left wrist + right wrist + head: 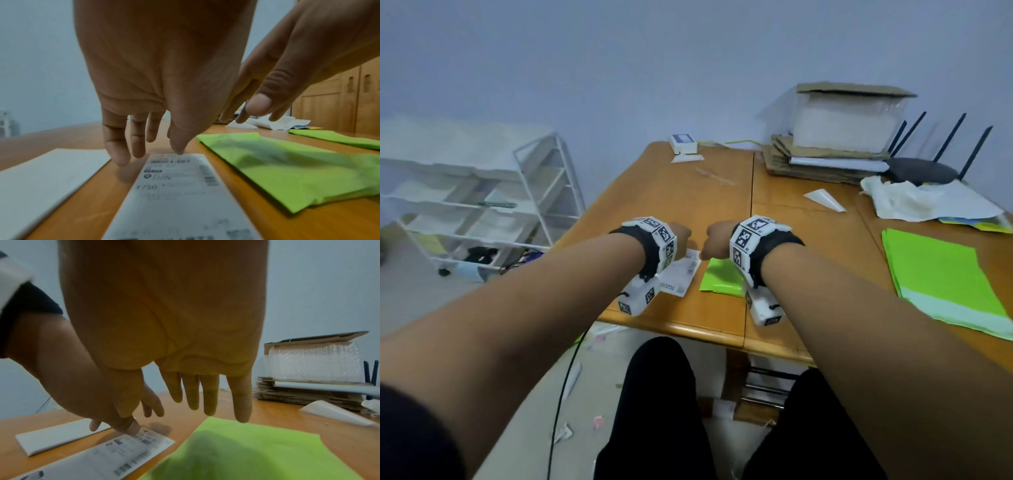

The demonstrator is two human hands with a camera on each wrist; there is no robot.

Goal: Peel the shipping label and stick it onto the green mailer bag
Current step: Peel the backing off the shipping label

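Note:
The white printed shipping label point(174, 191) lies flat on the wooden table point(671, 195). Beside it on the right lies a green mailer bag point(287, 170). My left hand point(150, 146) hangs over the label's far end with straight fingers, its thumb tip touching that edge. My right hand point(205, 402) hovers above the green mailer bag point(246, 451), fingers straight and holding nothing. In the head view my left hand point(683, 234) and right hand point(714, 241) are close together, and the wrist units hide much of the label point(681, 274) and the mailer bag point(722, 277).
A blank white sheet point(41, 178) lies left of the label. A stack of green mailers point(941, 281) sits at the right. Flat cardboard with a bubble-wrap box point(842, 120), a router point(921, 169) and crumpled paper point(911, 202) fill the back right. A white shelf cart point(482, 198) stands left of the table.

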